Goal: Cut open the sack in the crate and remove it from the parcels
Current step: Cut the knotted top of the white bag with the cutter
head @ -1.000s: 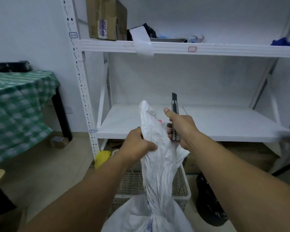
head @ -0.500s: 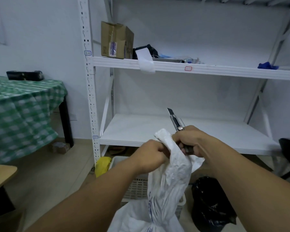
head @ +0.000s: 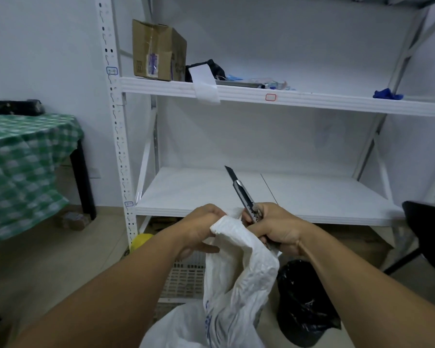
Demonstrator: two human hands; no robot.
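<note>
Left hand (head: 199, 227) clutches the sack (head: 239, 267) neck while right hand (head: 278, 229) grips the knife (head: 244, 194); a slip could nick those bunched fingers.

Floor (head: 48, 267) is pale tile, with the white crate (head: 186, 277) sitting right below the hands (head: 239, 229) and a black bag (head: 304, 302) just under the right one. Past the hands, the lower shelf (head: 312, 197) is bare. The upper shelf (head: 312, 101) carries a cardboard box (head: 158, 59) up left and a blue glove (head: 387, 94) far right.
</note>
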